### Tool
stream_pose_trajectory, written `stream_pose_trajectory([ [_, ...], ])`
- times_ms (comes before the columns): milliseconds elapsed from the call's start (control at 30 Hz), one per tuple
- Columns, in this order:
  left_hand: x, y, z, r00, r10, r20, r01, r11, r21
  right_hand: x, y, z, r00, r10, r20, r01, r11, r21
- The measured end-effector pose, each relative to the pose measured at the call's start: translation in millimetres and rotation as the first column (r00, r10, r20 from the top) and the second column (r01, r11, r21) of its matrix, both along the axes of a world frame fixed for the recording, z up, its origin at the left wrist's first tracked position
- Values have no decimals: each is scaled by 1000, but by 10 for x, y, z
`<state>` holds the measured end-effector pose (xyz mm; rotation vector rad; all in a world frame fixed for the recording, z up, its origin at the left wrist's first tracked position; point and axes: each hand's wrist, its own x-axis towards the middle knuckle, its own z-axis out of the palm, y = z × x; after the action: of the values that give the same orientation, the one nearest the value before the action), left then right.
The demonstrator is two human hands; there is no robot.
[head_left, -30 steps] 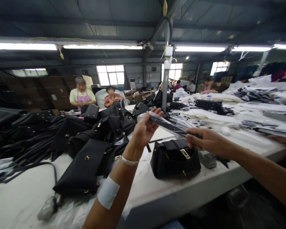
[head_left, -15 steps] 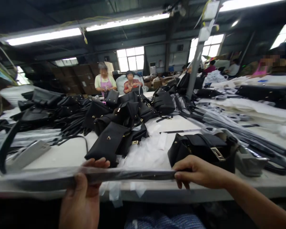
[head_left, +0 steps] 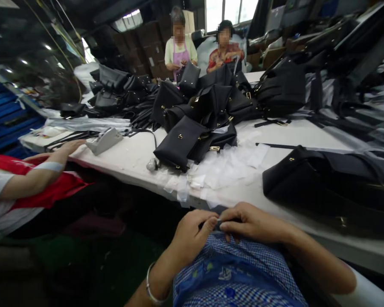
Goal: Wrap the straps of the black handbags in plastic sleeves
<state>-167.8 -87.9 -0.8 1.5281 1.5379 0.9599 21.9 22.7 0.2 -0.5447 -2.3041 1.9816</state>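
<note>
My left hand (head_left: 190, 234) and my right hand (head_left: 249, 219) meet in front of my body, just below the table's front edge. Thumbs and fingers of both are pinched on the dark bag strap (head_left: 218, 222), of which only a short piece shows between the fingertips; the rest is hidden. Beyond them, on the table, lies a heap of crumpled clear plastic wrap (head_left: 224, 168). A black handbag (head_left: 294, 179) rests on the table to the right of my right hand, with a gold clasp at its side.
Black bags with gold fittings (head_left: 182, 143) are piled on the white table (head_left: 137, 155). A co-worker's arm (head_left: 56, 164) reaches to the table at left, near a grey tape dispenser (head_left: 105, 141). Two people (head_left: 181, 53) work across the table. Wrapped straps (head_left: 348, 132) lie at right.
My hands have come together from wide apart and moved down toward my body. The long wrapped strap stretched between them is now mostly out of sight. The view has turned left and down.
</note>
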Motion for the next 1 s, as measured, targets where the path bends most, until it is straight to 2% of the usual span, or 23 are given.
stream_pose_trajectory([
  [33,5,43,-25,996,-84,42,87,992,-93,60,-3,10,999,-31,11,31,999,-6],
  [100,23,74,-83,981,-135,139,166,956,-243,239,-6,9,993,-110,33,110,994,1],
  [200,60,58,-147,982,-74,171,123,946,-300,554,-39,-69,960,-271,73,275,960,-51],
  [267,84,52,-172,987,-27,161,76,950,-303,714,-93,-158,909,-402,105,415,895,-162],
  [367,125,65,-201,992,11,129,28,955,-296,823,-194,-290,820,-564,97,562,762,-322],
  [500,188,88,-225,994,46,103,-13,955,-296,807,-287,-417,712,-699,58,639,612,-467],
  [600,213,102,-230,997,47,65,-27,960,-279,778,-310,-490,675,-735,60,644,547,-535],
  [733,209,129,-239,999,53,8,-49,968,-245,764,-304,-566,661,-747,67,628,503,-594],
  [800,205,147,-239,999,52,-17,-54,969,-241,764,-293,-586,657,-751,57,633,509,-584],
  [867,203,161,-234,999,2,-44,-13,972,-235,774,-282,-594,639,-768,42,664,523,-534],
  [933,198,157,-237,993,-85,-79,72,985,-159,799,-277,-595,595,-804,3,718,530,-450],
  [1000,183,125,-264,980,-145,-134,147,989,3,843,-284,-596,565,-821,-81,756,555,-347],
])
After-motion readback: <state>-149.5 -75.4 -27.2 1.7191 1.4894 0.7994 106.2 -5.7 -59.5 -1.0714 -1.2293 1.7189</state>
